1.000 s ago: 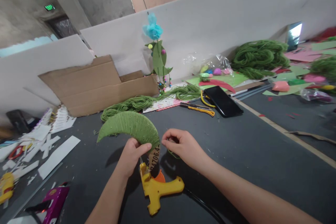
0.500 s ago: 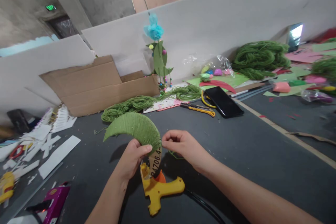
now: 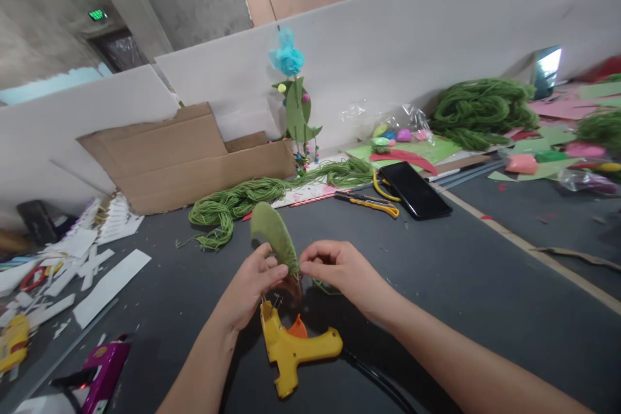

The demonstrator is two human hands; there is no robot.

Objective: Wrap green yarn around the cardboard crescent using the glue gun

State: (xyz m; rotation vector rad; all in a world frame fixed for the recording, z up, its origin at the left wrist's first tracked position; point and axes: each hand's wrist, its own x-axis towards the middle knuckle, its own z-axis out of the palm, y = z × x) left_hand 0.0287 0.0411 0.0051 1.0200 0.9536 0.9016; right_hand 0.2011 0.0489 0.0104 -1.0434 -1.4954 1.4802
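My left hand grips a cardboard crescent wound with green yarn, now turned nearly edge-on. Its lower tip is bare brown cardboard, blurred by motion. At the crescent's right edge my right hand is closed in a pinch, seemingly on the green yarn, a loop of which shows on the table below the fingers. Just beneath my hands lies a yellow hot glue gun with an orange trigger, its wire stand near the crescent's bare end.
Behind are a green yarn skein, a cardboard piece, a utility knife and a black phone. White scraps and a purple device lie left. A decorated green crescent hangs against the white partition.
My left hand has rotated the crescent from facing broadside to nearly edge-on, its upper tip swinging right. My right hand stays pinched at its edge.
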